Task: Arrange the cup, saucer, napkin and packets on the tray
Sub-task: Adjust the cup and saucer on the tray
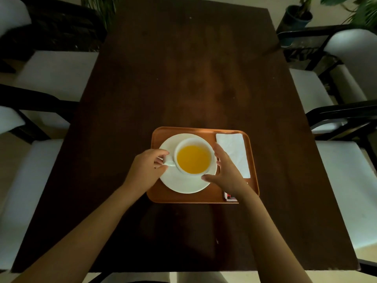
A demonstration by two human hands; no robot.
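An orange-brown tray (163, 196) lies on the dark wooden table. A white saucer (183, 183) rests on its left half, and on the saucer stands a white cup (193, 158) filled with yellow-orange liquid. My left hand (145, 168) pinches the cup's handle on the cup's left side. My right hand (226, 172) is spread beside the cup's right side, fingers apart, thumb over the saucer's rim. A folded white napkin (234, 150) lies along the tray's right side. Packets (229, 197) peek out at the tray's near right corner, mostly hidden under my right wrist.
The dark table (183, 68) stretches far beyond the tray. White-cushioned chairs with black frames stand on the left (40, 78) and right (346, 180). Potted plants (297, 15) sit past the far right corner.
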